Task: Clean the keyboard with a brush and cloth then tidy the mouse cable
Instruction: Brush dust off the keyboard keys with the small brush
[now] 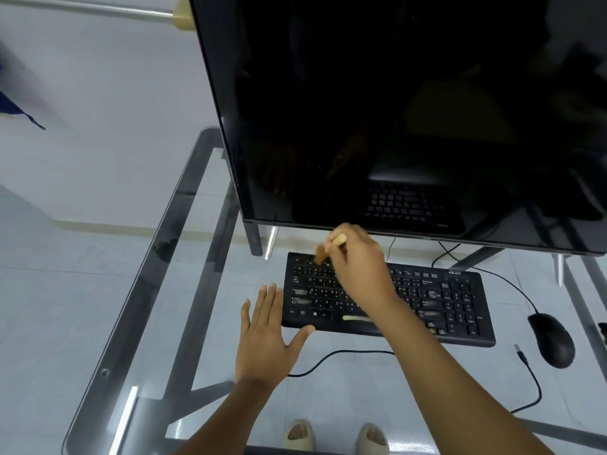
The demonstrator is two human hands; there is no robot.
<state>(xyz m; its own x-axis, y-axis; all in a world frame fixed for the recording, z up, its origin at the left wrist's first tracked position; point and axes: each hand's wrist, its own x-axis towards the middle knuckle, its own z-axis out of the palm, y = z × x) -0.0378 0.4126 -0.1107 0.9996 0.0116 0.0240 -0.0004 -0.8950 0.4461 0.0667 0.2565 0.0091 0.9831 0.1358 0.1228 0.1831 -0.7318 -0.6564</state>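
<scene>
A black keyboard (453, 303) lies on a glass desk below the monitor. My right hand (359, 267) is over the keyboard's left half, shut on a small brush (323, 252) with a pale handle; its brown bristles touch the top-left keys. My left hand (267, 333) rests flat and open on the glass, its thumb against the keyboard's front-left corner. A black mouse (553, 339) sits to the right of the keyboard. Its black cable (533, 385) lies loose on the glass with the USB plug free. No cloth is in view.
A large dark monitor (394, 110) stands at the back, overhanging the keyboard's far edge. The glass desk (157, 290) has a metal frame and its left edge is close. Another black cable (331, 357) curves in front of the keyboard. Feet in sandals show below the glass.
</scene>
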